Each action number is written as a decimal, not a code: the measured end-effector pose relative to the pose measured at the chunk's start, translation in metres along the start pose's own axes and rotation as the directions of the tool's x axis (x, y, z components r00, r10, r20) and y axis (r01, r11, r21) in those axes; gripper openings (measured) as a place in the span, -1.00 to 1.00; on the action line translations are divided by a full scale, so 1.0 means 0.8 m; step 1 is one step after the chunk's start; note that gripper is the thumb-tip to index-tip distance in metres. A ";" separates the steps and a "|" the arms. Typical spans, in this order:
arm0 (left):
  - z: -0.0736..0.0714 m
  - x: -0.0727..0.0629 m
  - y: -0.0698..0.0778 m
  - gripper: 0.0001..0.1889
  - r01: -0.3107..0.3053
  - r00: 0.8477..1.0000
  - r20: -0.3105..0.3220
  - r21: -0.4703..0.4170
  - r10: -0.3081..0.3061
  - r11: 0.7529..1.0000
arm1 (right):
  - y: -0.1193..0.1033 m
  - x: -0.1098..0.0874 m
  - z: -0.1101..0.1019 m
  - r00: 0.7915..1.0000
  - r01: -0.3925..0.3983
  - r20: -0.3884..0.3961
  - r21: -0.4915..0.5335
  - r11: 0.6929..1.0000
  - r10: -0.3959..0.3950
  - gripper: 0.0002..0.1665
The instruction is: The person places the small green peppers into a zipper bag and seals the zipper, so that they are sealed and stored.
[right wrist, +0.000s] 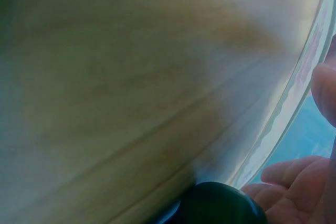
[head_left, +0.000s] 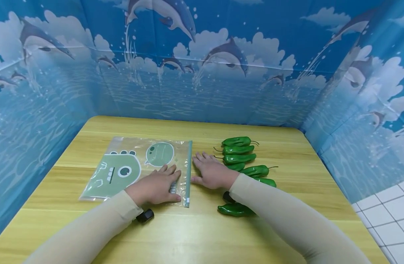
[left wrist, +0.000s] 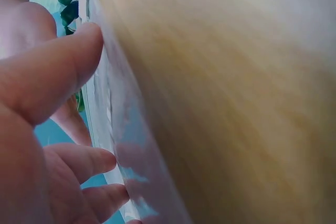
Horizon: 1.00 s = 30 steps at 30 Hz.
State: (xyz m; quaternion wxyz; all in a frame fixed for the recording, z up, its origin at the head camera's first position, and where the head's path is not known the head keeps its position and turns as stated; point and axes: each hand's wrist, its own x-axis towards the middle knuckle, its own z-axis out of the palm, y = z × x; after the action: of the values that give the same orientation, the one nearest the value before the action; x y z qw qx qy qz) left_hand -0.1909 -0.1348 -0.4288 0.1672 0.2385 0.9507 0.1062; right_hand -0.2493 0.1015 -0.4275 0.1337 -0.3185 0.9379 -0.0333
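A clear zip bag [head_left: 104, 183] with a green one-eyed monster print lies flat on the table, its green zip edge [head_left: 190, 165] facing right. My left hand [head_left: 157, 185] rests on the bag's right part, fingers spread and straight; in the left wrist view its fingertips [left wrist: 107, 158] touch the film. Just right of the zip edge, my right hand [head_left: 213, 170] lies palm down with its fingers extended, holding nothing. Several green peppers [head_left: 239, 159] lie in a loose column beside and partly under the right forearm. One pepper [right wrist: 220, 203] shows close up in the right wrist view.
The wooden table [head_left: 175, 234] has rounded far corners. A blue dolphin-print curtain [head_left: 202, 91] surrounds it at the back and sides. White tiles [head_left: 386, 209] show at the lower right. A lower pepper [head_left: 235, 209] lies nearer the front, partly hidden by the right sleeve.
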 end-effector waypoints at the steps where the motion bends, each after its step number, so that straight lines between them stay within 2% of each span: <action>1: 0.000 0.000 0.000 0.01 0.001 1.000 0.001 0.001 -0.001 1.000 | 0.001 0.001 0.001 1.000 -0.003 0.005 -0.007 1.000 0.003 0.03; 13: 0.001 0.004 0.001 -0.02 0.002 1.000 -0.001 -0.009 -0.002 1.000 | 0.001 0.006 0.007 1.000 -0.003 0.029 -0.091 0.996 0.006 0.11; 30: 0.004 0.008 0.000 -0.05 0.010 1.000 -0.021 -0.029 -0.010 1.000 | -0.004 0.007 0.007 0.999 -0.012 0.035 -0.101 0.995 0.016 0.13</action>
State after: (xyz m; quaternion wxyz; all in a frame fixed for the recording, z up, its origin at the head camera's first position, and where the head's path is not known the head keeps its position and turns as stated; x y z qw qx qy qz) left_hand -0.1951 -0.1312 -0.4336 0.1612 0.2303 0.9520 0.1214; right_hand -0.2505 0.0959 -0.4337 0.1346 -0.3187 0.9380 0.0207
